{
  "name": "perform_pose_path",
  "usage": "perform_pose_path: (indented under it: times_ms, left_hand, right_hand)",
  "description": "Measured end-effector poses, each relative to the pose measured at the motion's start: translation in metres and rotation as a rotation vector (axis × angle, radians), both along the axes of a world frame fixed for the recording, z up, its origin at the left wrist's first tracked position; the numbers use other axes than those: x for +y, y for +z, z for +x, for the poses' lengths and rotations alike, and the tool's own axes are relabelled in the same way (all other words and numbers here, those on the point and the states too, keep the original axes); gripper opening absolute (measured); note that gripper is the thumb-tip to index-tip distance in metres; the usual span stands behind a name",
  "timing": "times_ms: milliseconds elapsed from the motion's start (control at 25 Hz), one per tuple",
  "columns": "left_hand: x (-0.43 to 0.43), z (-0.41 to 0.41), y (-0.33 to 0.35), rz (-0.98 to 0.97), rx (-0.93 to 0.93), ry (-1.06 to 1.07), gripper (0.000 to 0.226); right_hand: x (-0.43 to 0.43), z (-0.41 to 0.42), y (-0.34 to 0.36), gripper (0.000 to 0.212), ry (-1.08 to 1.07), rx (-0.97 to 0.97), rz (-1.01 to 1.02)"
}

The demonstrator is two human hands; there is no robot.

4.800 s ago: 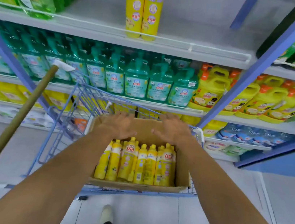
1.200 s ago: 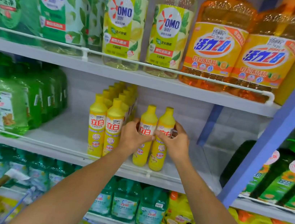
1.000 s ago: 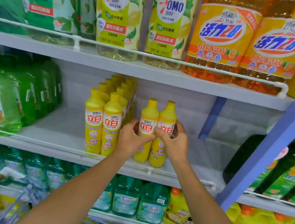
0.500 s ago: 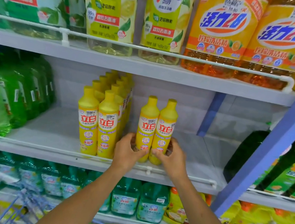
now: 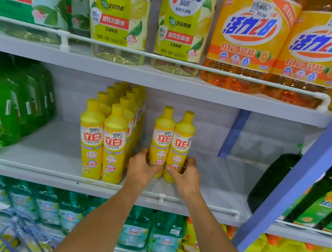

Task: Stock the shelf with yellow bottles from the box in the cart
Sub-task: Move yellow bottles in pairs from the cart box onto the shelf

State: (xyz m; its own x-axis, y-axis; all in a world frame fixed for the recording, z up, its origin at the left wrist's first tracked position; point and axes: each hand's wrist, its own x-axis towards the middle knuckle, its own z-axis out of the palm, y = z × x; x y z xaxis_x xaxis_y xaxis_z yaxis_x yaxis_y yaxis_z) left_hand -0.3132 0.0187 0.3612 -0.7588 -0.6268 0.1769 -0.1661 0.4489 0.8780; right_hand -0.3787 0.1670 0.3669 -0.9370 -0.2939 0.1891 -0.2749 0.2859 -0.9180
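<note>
**Entry: two yellow bottles, middle shelf, centre of frame, a hand on each.**

Left hand [image 5: 141,170] and right hand [image 5: 186,178] each hold one of the two bottles [image 5: 171,141] low down, with the fingers curled round the bases. The pair stands upright with sides touching on the shelf [image 5: 46,149], behind the rail [image 5: 27,167]. It is just right of the stocked row [image 5: 103,138], with a narrow gap between.

Change: within the last second both hands have slid from label height to the bottoms, and the pair has settled onto the shelf board.

Judged meaning: this pair is as good as placed. Letting go comes next, then another trip to the cart [image 5: 11,232] at lower left. The box is not in view. Bare shelf remains to the right for more.
</note>
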Motion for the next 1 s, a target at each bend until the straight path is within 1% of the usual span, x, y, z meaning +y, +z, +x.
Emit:
perform_pose_path:
  times_ms: [240, 400, 520, 680, 880, 1000]
  left_hand:
    - [-0.006, -0.021, -0.007, 0.033, 0.044, 0.014, 0.055]
    - [-0.015, -0.042, -0.014, 0.09, 0.093, 0.028, 0.055]
    - [-0.024, -0.062, -0.02, 0.081, 0.101, 0.047, 0.052]
    - [-0.035, -0.09, -0.038, 0.027, 0.19, 0.075, 0.056]
    - [-0.043, -0.108, -0.038, 0.02, 0.242, 0.028, 0.058]
    - [-0.048, -0.113, -0.042, -0.025, 0.263, 0.018, 0.055]
  right_hand:
    - [-0.015, -0.021, -0.009, 0.052, -0.024, 0.002, -0.029]
    - [-0.028, -0.043, -0.012, 0.053, 0.0, -0.02, -0.048]
    - [-0.038, -0.064, -0.018, 0.05, -0.001, 0.013, -0.061]
    - [-0.05, -0.088, -0.029, 0.05, 0.007, 0.074, -0.082]
    - [-0.063, -0.104, -0.04, 0.052, -0.006, 0.097, -0.192]
    - [-0.069, -0.113, -0.042, 0.052, -0.006, 0.12, -0.201]
